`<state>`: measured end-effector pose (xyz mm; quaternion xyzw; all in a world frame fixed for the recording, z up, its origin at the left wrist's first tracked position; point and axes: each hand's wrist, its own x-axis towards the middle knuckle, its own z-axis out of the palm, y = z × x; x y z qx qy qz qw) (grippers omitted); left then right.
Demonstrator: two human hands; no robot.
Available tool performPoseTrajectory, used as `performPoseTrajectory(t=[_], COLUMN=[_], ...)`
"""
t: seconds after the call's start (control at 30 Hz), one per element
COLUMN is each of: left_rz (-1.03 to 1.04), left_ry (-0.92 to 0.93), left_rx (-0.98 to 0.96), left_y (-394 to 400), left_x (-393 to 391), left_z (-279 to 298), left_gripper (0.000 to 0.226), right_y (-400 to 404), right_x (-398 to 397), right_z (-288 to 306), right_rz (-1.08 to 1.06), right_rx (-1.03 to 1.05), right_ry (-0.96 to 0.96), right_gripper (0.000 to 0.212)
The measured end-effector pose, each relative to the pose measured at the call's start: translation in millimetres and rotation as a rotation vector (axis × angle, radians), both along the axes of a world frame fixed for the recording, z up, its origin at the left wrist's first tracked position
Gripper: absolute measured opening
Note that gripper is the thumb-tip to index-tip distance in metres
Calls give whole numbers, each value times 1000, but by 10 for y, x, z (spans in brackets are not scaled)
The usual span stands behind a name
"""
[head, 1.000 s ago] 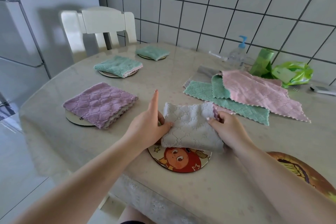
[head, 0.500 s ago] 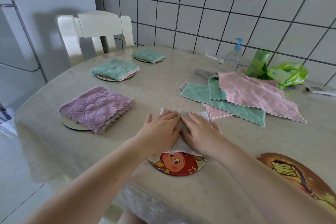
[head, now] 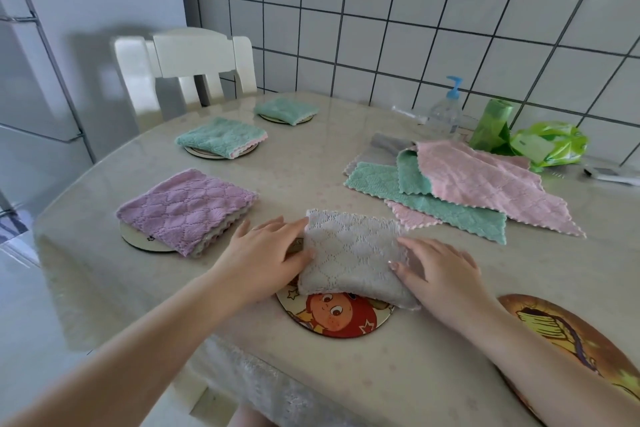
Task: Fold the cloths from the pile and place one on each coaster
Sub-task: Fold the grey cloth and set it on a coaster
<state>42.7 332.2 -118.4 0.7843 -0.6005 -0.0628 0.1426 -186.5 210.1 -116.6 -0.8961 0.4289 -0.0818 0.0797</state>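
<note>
A folded grey cloth point(head: 349, 253) lies on the far half of a round cartoon coaster point(head: 337, 317) near the table's front edge. My left hand point(head: 266, 253) rests flat against the cloth's left edge, fingers straight. My right hand point(head: 436, 265) lies on its right edge with fingers spread. The pile of unfolded pink and green cloths point(head: 460, 184) sits behind to the right. A purple folded cloth point(head: 187, 210) and two green folded cloths point(head: 221, 137) point(head: 285, 109) each cover a coaster on the left.
Another picture coaster point(head: 561, 333) lies at the front right, partly under my right forearm. A pump bottle point(head: 445, 111), a green roll point(head: 491, 125) and a green bag point(head: 550, 142) stand by the tiled wall. A white chair point(head: 187, 66) stands behind the table.
My hands were together pressing on top of the grey cloth; they have slid apart to its left and right edges, and the folded cloth now shows between them.
</note>
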Motion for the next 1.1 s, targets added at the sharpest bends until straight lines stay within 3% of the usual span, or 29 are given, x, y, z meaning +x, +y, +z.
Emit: performPoseTrajectory(t=[0.13, 0.3, 0.7, 0.93, 1.1], left_rz=[-22, -44, -42, -42, -42], left_ry=[84, 184, 427, 527, 547], left_rx=[-94, -129, -326, -288, -264], left_y=[92, -27, -4, -4, -9], left_x=[23, -19, -77, -40, -43], left_z=[9, 40, 265, 326, 343], left_gripper=[46, 38, 40, 41, 40], right_y=[55, 108, 357, 441, 498], right_x=[-53, 111, 78, 38, -3], right_z=[14, 24, 192, 279, 300], right_rz=[22, 15, -11, 42, 28], right_rx=[148, 296, 399, 209, 307], right_ry=[-258, -393, -635, -535, -594], right_gripper=[43, 35, 45, 49, 45])
